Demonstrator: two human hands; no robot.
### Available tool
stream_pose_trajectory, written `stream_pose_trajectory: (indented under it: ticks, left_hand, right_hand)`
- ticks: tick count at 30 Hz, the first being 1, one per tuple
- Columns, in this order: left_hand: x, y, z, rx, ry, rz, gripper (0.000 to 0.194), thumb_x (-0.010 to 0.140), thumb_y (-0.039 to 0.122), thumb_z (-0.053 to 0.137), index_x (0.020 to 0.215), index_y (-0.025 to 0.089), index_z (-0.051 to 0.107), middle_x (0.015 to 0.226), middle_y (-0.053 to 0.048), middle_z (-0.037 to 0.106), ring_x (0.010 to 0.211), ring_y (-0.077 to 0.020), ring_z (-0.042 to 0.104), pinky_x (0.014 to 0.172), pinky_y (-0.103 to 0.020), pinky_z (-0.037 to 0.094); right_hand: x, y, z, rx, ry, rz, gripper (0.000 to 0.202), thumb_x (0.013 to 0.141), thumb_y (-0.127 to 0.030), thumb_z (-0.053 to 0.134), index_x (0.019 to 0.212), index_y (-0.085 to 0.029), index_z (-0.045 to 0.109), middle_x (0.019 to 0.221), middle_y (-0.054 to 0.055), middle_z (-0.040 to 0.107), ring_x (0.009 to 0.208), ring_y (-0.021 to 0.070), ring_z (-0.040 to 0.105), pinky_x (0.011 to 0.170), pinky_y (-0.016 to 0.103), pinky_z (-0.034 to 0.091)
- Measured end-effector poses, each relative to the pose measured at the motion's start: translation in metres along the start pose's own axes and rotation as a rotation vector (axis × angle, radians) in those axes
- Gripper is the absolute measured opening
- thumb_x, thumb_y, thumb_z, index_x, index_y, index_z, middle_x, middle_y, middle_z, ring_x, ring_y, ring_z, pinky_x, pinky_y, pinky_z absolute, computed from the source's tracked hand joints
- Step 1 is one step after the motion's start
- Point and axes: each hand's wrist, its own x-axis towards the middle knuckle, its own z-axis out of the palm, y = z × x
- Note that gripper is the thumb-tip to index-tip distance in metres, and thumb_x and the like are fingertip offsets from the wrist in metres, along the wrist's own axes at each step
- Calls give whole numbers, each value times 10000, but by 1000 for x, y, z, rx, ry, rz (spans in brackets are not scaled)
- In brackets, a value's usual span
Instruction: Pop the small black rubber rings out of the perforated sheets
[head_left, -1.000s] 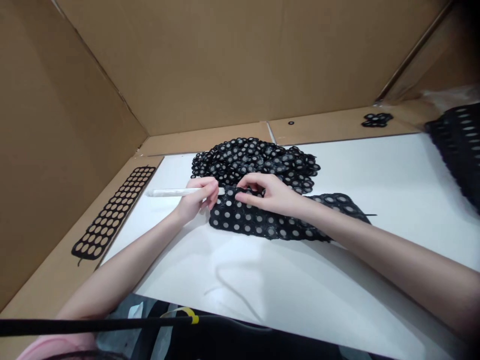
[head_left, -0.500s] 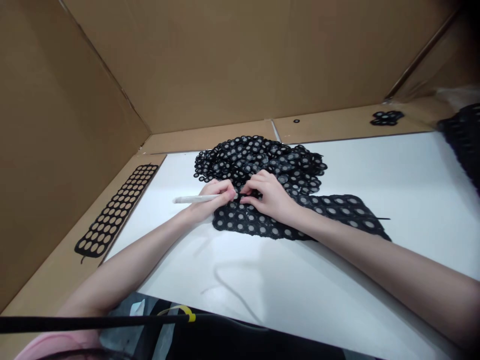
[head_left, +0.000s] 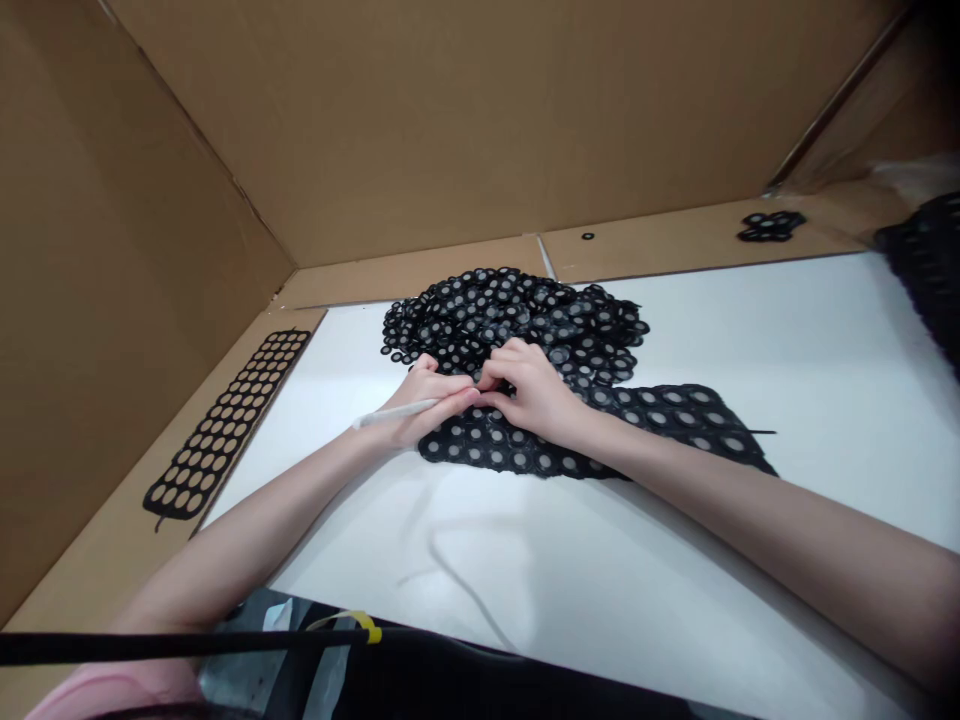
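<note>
A slim white pen-like tool [head_left: 397, 412] lies in my left hand [head_left: 439, 400], its rear end sticking out over the wrist. The fingertips of both hands meet above a black mat of joined rings with pale centres [head_left: 517, 455]. My right hand [head_left: 529, 390] is closed in a pinch at the mat's far edge, with a small dark piece partly visible between the fingers; its kind is hidden. Just beyond the hands rises a heap of loose black rings [head_left: 502, 300]. The tool's working end is covered by the fingers.
A narrow black ring grid [head_left: 225, 425] lies on cardboard at the left. At the back are one ring [head_left: 588, 236] and a small cluster of black rings [head_left: 770, 226]. A black stack [head_left: 926, 270] stands at the right. Cardboard walls [head_left: 420, 120] enclose the white board [head_left: 810, 340].
My left hand has turned and its fingers have stretched forward, bringing the fingertips against those of my right hand. The white tool has tilted. The whole view has shifted slightly.
</note>
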Motion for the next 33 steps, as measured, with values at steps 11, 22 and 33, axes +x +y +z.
stream_pose_trajectory:
  ticks: [11, 22, 33]
  left_hand:
    - [-2, -2, 2, -68, -24, -28, 479, 999, 404, 266, 623, 161, 436, 589, 34, 488, 633, -132, 355, 771, -330, 253]
    - [-5, -3, 2, -80, -30, 8, 450, 1002, 372, 290, 645, 154, 453, 596, 52, 483, 607, -107, 348, 801, -319, 241]
    - [-5, 2, 0, -75, -72, -35, 468, 989, 388, 291, 622, 156, 469, 601, 42, 526, 625, -116, 362, 826, -333, 258]
  right_hand:
    - [1, -1, 1, 14, 10, -15, 197, 802, -158, 632, 627, -180, 544, 676, 15, 588, 806, 192, 484, 745, 325, 306]
    - [-5, -3, -2, -43, 38, -86, 186, 825, -114, 577, 651, -180, 596, 687, 21, 608, 819, 194, 501, 757, 342, 311]
    - [-6, 0, 0, -52, 60, -97, 134, 831, -166, 602, 698, -181, 613, 709, 21, 609, 804, 187, 485, 743, 336, 300]
